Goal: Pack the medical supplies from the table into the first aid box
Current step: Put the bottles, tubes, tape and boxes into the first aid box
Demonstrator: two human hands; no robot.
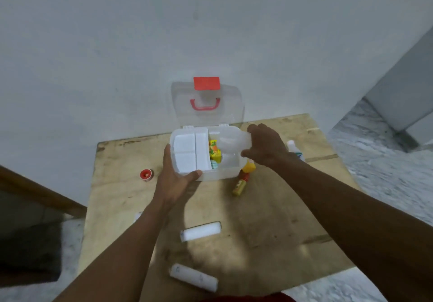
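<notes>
Pale blue-grey wall (93,44) fills the upper half of the view, plain and matte, with a speckled grey floor (384,170) to the right. Against the wall stands a wooden table (269,219), its light plywood top scuffed and stained.

At the table's far edge sits the first aid box (210,175), a translucent white plastic case with rounded corners. Its clear lid (207,104) stands upright against the wall, bearing a red latch and a red handle. A white compartment tray fills the box's left part; beside it lie a yellow patterned packet (215,153) and something teal.

Both forearms reach forward from the bottom of the view. The left hand (174,179) cups the box's near left corner, fingers along the side and thumb pressed on the front wall. The right hand (264,146) hovers over the box's right end, fingers curled around a translucent white plastic piece (230,142), lying over the right compartment.

Two white gauze rolls lie near the table's front: one (201,231) mid-table, another (194,277) at the near edge. A yellow bottle with a red band (241,184) lies just beside the box's right front corner, a white bottle (294,148) shows behind the right wrist, and a small red cap (146,174) rests well left of the box.
</notes>
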